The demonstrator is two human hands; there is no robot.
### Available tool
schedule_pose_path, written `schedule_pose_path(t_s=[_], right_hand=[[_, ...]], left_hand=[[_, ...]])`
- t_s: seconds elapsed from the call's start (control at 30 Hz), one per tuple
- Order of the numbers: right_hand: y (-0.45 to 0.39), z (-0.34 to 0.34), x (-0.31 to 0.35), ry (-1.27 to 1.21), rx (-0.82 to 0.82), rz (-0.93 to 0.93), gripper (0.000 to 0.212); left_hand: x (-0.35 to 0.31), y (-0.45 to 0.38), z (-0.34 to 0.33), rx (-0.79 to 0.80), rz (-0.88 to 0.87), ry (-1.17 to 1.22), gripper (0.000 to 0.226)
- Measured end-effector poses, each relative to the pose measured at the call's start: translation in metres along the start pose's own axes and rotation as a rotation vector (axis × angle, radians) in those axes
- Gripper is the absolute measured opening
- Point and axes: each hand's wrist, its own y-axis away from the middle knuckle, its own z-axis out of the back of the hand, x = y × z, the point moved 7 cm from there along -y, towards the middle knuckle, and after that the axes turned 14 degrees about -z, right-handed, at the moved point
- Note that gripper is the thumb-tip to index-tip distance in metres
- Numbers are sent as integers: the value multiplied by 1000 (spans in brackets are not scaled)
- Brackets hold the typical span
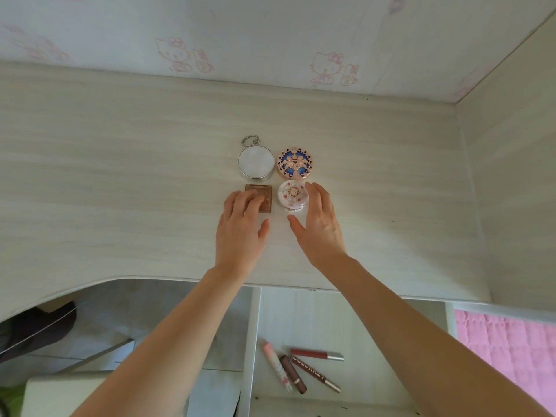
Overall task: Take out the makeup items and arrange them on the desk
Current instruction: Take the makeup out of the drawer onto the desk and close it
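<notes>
Four compacts lie in a two-by-two block on the pale wooden desk (120, 176). At the back are a silver round compact (256, 161) with a key ring and a blue-and-gold round compact (294, 163). In front of them are a brown square palette (264, 195) and a white floral round compact (291, 194). My left hand (242, 228) rests its fingertips on the brown palette, fingers nearly straight. My right hand (319, 227) is spread beside the white compact, fingertips at its right edge. Several lip tubes (301, 368) lie in the open drawer (391, 341) below the desk edge.
A wall with cartoon-cat wallpaper (270, 40) bounds the desk at the back, and a side panel (511, 176) closes it on the right. A pink quilt (511, 350) shows at the lower right. A dark chair (36, 329) sits at the lower left.
</notes>
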Motion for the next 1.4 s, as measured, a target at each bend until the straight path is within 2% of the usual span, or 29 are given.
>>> schedule_pose_path(t_s=[0.13,0.3,0.63,0.73,0.87,1.03,1.23,1.4], right_hand=[[25,13,-13,30,-34,-10,63],[72,24,-37,54,-76,13,53],[167,24,-85,97,-13,130,42],[189,21,-109,130,23,161,40],[210,3,-142,195,98,170,38],[218,-41,-181,252,232,111,38],[214,-98,-218,306,403,-13,39],[212,-127,-232,446,431,23,37]], left_hand=[[-10,22,9,-36,-45,25,38],[-33,61,16,-118,-203,69,29],[-81,145,-18,25,-293,119,27],[-96,174,-44,153,-312,110,27],[-100,205,-92,438,-264,43,34],[-96,222,-142,722,-290,-107,32],[-86,240,-181,869,-328,-245,38],[-85,247,-196,900,-421,-306,30]])
